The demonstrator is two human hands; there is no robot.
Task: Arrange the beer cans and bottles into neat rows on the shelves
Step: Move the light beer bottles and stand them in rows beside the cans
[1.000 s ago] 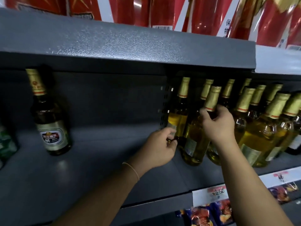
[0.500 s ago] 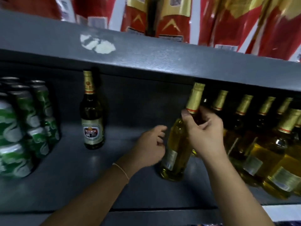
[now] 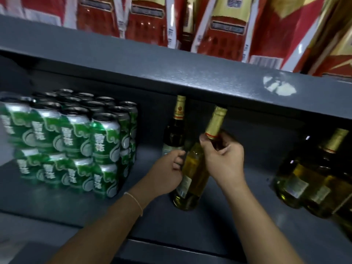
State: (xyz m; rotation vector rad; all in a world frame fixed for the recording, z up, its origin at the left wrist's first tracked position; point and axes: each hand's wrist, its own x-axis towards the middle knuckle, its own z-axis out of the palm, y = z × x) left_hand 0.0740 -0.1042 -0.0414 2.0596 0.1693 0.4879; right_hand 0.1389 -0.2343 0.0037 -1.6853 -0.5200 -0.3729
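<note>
A clear bottle of yellow beer [image 3: 192, 180] with a gold foil neck stands tilted on the grey shelf [image 3: 238, 216]. My right hand [image 3: 222, 159] grips its neck just below the foil. My left hand [image 3: 167, 172] holds its body on the left side. Right behind it stands a dark bottle [image 3: 174, 130] with a gold cap and a white label. Green beer cans [image 3: 76, 141] are stacked two high at the left. More yellow bottles [image 3: 312, 183] crowd the right end.
The upper shelf edge [image 3: 171, 73] hangs low over the bottle tops, with a white scuff at its right. Red and gold boxes [image 3: 224, 27] stand on it. Bare shelf lies between the held bottle and the group at the right.
The yellow bottle has travelled left along the shelf, away from its group and up next to the dark bottle. My left hand, open before, now holds its body. The view has swung left.
</note>
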